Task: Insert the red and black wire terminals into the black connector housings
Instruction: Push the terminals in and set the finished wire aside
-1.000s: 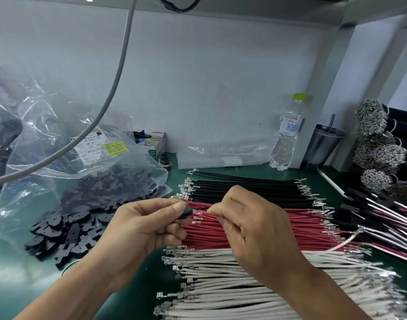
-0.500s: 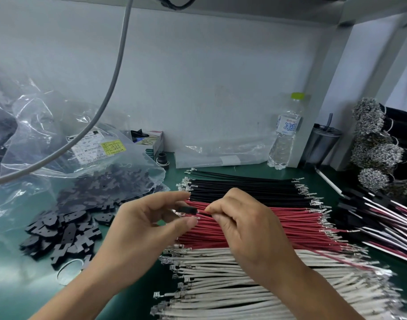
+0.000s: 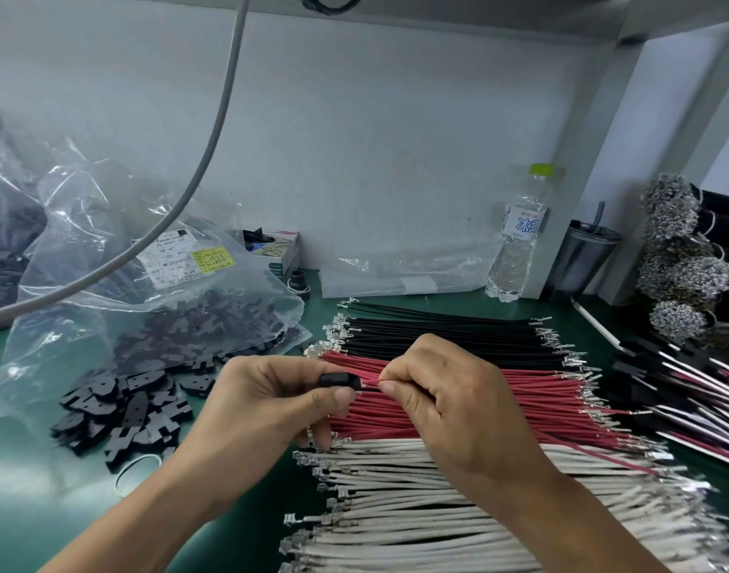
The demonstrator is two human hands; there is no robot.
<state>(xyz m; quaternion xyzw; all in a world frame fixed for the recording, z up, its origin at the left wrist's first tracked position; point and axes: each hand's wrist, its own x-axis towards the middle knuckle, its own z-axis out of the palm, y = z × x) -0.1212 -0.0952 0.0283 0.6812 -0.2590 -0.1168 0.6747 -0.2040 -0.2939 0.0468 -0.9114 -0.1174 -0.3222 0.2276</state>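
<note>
Between fingertips, small black housing [image 3: 340,381]

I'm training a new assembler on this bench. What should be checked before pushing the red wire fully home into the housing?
1. Black connector housing pinched firmly in the left hand: ok.
2. Red wire pinched close to its end by the right hand: ok.
3. Wire lined up with the housing opening: ok, it meets the housing's right end.
4. Terminal orientation in the cavity: cannot tell, hidden by fingers.
5. Terminal latched: cannot tell.
6. Black wires within reach for the next insertion: ok.
</note>
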